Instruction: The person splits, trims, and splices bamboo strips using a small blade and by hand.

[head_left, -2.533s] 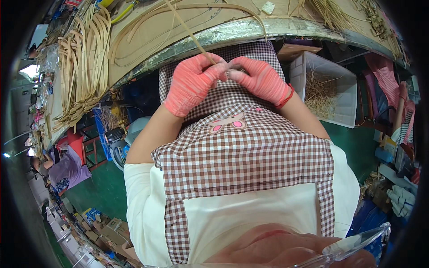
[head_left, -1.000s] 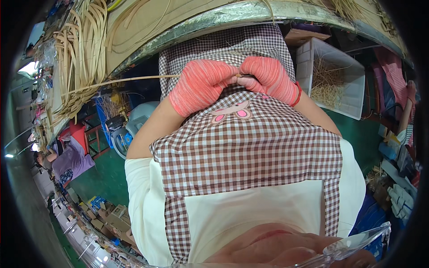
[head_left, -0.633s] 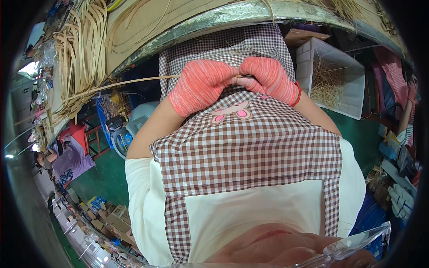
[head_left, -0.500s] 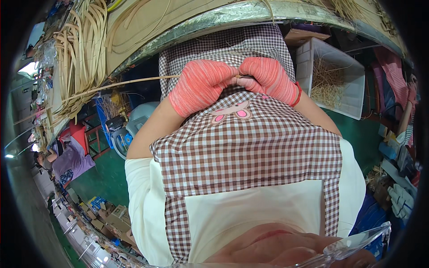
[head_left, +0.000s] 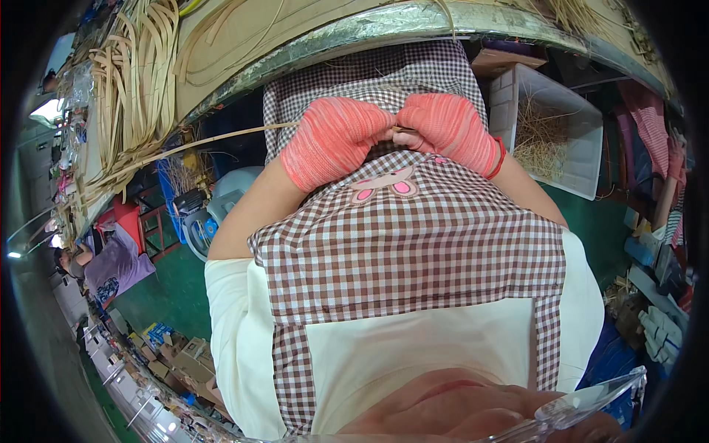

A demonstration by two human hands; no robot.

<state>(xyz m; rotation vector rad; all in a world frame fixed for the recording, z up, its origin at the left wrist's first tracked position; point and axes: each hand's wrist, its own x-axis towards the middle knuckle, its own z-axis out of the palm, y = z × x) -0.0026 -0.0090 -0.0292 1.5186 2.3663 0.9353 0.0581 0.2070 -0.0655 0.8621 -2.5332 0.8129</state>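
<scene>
Both my hands wear pink knitted gloves and meet fingertip to fingertip above my lap. My left hand (head_left: 336,140) is closed around a thin, pale bamboo strip (head_left: 221,138), which runs out to the left toward the table edge. Right beside it, my right hand (head_left: 450,133) is closed in a pinch. A small dark bit shows between its thumb and fingers, too small to make out. The strip's end is hidden among the fingers. Beneath the hands lies my brown-and-white checked apron (head_left: 413,244).
A worktable (head_left: 295,37) curves across the far side, with a bundle of pale strips (head_left: 136,81) hanging over its left end. To the right stands a white plastic crate (head_left: 591,151) holding thin shavings (head_left: 543,140). A grey-blue chair (head_left: 229,188) is at the left; cartons (head_left: 188,362) lie behind it.
My right hand has shifted very slightly to the right. The left hand keeps its hold on the strip, nearly still.
</scene>
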